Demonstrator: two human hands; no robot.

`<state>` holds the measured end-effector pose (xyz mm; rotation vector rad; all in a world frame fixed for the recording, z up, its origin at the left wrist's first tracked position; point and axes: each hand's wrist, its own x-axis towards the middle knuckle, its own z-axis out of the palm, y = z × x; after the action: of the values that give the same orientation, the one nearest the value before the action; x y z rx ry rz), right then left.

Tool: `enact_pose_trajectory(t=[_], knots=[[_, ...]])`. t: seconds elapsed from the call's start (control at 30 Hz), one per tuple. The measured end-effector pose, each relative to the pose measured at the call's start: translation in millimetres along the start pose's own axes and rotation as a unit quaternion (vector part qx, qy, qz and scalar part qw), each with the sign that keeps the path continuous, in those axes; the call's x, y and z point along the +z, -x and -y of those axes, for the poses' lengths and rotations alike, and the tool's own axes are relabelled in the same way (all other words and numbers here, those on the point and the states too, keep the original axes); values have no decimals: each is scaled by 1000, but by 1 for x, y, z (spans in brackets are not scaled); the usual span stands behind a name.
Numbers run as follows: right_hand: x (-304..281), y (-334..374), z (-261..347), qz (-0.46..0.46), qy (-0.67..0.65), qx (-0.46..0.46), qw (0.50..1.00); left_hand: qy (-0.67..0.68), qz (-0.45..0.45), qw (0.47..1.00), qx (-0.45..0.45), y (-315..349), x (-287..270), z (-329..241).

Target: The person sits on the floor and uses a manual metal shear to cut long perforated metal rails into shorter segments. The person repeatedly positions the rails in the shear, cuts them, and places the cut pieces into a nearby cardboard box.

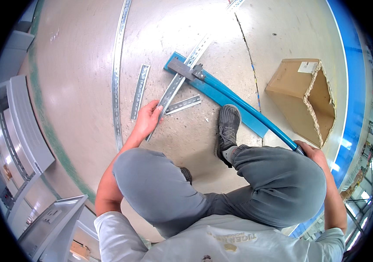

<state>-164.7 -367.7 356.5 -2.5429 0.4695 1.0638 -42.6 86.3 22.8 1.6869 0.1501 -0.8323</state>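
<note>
I crouch on a concrete floor. My left hand (148, 118) grips the near end of a long perforated metal channel (182, 74), which runs up and right through the grey head (185, 70) of a blue cutting tool. The tool's flat blue base (221, 98) lies on the floor, with my right shoe (228, 126) planted beside it. My right hand (311, 150) is closed on the end of the tool's long blue lever handle (256, 115), low at my right knee.
Two short channel offcuts (140, 91) (183, 105) lie near my left hand. A long metal channel (117, 70) stretches along the floor at left. An open cardboard box (306, 98) lies on its side at right. Grey cabinets (16, 131) stand at left.
</note>
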Motion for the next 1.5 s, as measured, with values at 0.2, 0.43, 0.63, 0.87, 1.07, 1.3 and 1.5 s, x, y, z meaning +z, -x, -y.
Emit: enact_pose_trajectory(t=[0.2,0.43,0.63,0.87,1.07,1.3,1.5], knots=[[29,-13,-51,-40,-19,-128,991,-99,105,988,-53,-14,-22,-30],[84,-32,-108,-15,-437,-54,898,-107,181,972,-100,-29,-29,-52],[216,-154,-194,-239,119,-178,947,-130,143,974,-117,-26,-20,-63],[253,-197,-189,-244,37,-173,953,-121,101,982,-107,-11,-16,-38],[209,-166,-162,-94,-59,-38,993,-145,98,980,-92,-18,-19,-58],[37,-31,-93,25,-29,-4,999,-190,53,980,-26,-31,-22,-16],[-99,62,30,-83,59,-200,975,-197,33,980,-21,-30,-16,-14]])
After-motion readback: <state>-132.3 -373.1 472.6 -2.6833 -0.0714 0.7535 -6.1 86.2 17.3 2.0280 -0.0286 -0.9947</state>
